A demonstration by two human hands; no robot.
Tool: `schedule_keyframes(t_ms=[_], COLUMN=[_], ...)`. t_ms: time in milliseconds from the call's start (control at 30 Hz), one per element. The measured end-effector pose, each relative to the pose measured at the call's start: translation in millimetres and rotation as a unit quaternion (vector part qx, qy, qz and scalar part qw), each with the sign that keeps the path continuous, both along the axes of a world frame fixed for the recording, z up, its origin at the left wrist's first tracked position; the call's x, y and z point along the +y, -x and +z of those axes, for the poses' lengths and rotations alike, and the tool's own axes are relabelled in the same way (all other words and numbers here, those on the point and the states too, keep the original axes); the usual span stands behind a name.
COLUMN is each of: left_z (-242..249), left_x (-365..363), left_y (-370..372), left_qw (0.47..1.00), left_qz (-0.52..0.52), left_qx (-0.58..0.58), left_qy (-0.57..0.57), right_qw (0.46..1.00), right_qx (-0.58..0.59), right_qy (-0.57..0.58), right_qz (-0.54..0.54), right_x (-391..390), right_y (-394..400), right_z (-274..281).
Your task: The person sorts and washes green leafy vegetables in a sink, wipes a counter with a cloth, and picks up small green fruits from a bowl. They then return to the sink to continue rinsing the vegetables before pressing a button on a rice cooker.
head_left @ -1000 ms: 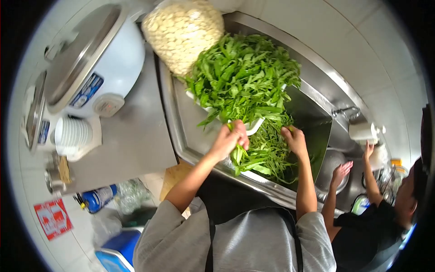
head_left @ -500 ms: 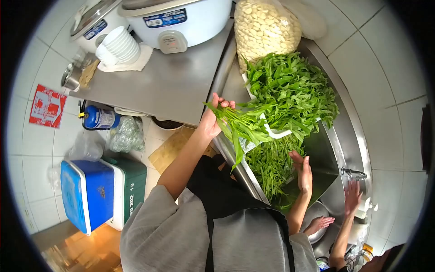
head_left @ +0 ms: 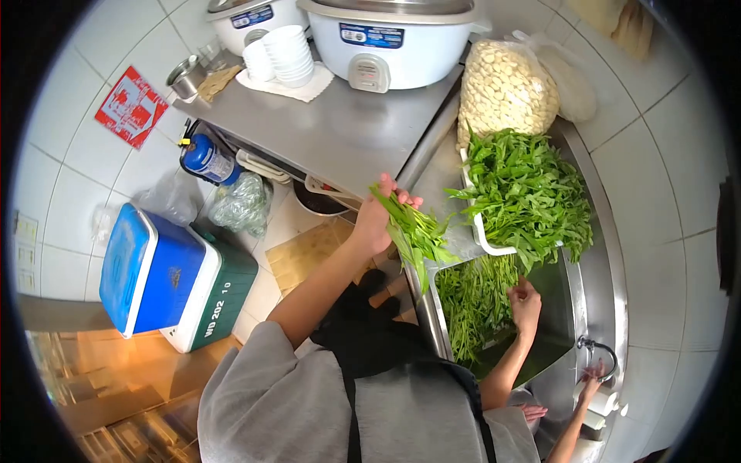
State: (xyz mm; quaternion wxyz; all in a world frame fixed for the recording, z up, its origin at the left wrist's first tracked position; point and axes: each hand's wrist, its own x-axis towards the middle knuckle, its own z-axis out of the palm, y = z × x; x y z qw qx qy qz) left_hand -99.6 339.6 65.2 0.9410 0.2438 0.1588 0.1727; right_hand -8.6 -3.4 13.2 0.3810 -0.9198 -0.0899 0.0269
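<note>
Left hand (head_left: 374, 224): closed around a small bunch of greens (head_left: 421, 235), up over the edge of the sink (head_left: 556, 305).
Right hand (head_left: 525, 309): fingers curled, at the side of the sink greens (head_left: 472, 309); I cannot tell if it grips any.
Sink greens: long and thin, in a heap down in the sink.
Leaf pile (head_left: 529, 193): big and green, in a white tub (head_left: 494, 247), above the sink greens.
Bag (head_left: 507, 91): see-through, full of pale bits, just behind the leaf pile.
White cups (head_left: 292, 58): stacked on a cloth (head_left: 316, 86), near the big cooker (head_left: 409, 54).
Other person's hand (head_left: 593, 374): by the tap (head_left: 606, 355).
</note>
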Motion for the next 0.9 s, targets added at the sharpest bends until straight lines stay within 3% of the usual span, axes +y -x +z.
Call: schedule_keyframes(t_ms=[67,133,267,333,400,467,533,567,600,733,900], left_z=[5,9,17,20,22,20,24,24,24,19,15], left_x=[0,1,7,15,27,49,77,92,105,163,225], left_y=[6,12,18,23,29,36,50,56,64,89,121], left_qw=[1.000,0.999,0.996,0.995,0.993,0.993,0.994,0.991,0.986,0.970,0.961], left_qz=[0.016,0.049,0.054,0.049,0.053,0.040,0.028,0.010,-0.009,-0.053,-0.105], left_qx=[0.001,0.012,-0.015,-0.042,-0.040,-0.028,-0.038,0.005,0.050,0.063,0.030], left_qy=[0.011,-0.017,-0.064,-0.079,-0.095,-0.103,-0.103,-0.133,-0.161,-0.228,-0.256], right_qw=[0.995,0.980,0.950,0.928,0.915,0.899,0.932,0.933,0.930,0.876,0.838], right_qx=[-0.078,0.032,-0.055,-0.137,-0.125,-0.187,-0.040,-0.035,0.045,0.185,0.241], right_qy=[0.043,-0.183,-0.132,-0.100,-0.099,-0.110,-0.144,-0.184,-0.205,-0.313,-0.394], right_qz=[0.042,0.067,0.276,0.330,0.370,0.381,0.330,0.308,0.302,0.318,0.290], right_x=[22,64,156,200,235,264,287,300,315,378,438], right_y=[3,22,66,86,93,94,94,91,88,85,97], right_z=[13,62,140,151,144,134,129,122,122,117,101])
